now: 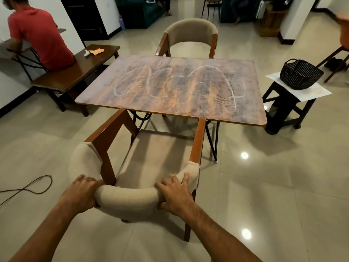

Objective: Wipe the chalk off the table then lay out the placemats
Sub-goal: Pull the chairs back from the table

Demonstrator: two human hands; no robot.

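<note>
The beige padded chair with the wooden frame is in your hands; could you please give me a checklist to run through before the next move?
1. Grip on the beige padded chair: left hand and right hand both hold its backrest: ok.
2. Floor path: black cable lies to the left, apart from the chair legs: ok. Behind you: cannot tell.
3. Wood-grain table wiped: white chalk loops cover it: not ok.
4. Cloth in hand: orange cloth lies on the dark wooden bench: not ok.
5. Placemats ready: white sheets under the black slatted basket may be them: cannot tell.
</note>
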